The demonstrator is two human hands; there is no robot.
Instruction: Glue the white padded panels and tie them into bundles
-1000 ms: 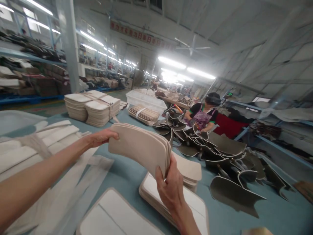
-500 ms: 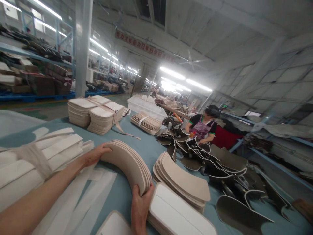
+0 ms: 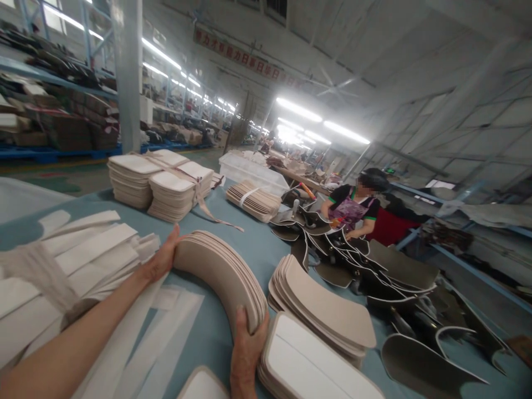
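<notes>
A curved stack of beige panels [image 3: 224, 269] stands on edge on the blue-green tabletop [image 3: 253, 241], held between my two hands. My left hand [image 3: 164, 257] presses against its far left end, fingertips pointing up. At the near right end, my right hand [image 3: 249, 341] grips the stack with its thumb on the inner face and fingers around the outer side. Right of it lies another curved beige stack [image 3: 328, 307]. Nearer to me is a stack of white-faced panels [image 3: 311, 360], beside my right hand.
White strips tied with a band [image 3: 78, 260] lie at left. Tied beige stacks [image 3: 174, 188], a banded bundle [image 3: 253, 202] and a clear plastic bin [image 3: 253, 172] stand farther back. Dark curved pieces with white edges [image 3: 419, 354] cover the right side. A person [image 3: 353, 210] works beyond them.
My left thumb has lifted off the top of the curved stack and now points up at its end. My right hand still grips the other end. The view has shifted slightly.
</notes>
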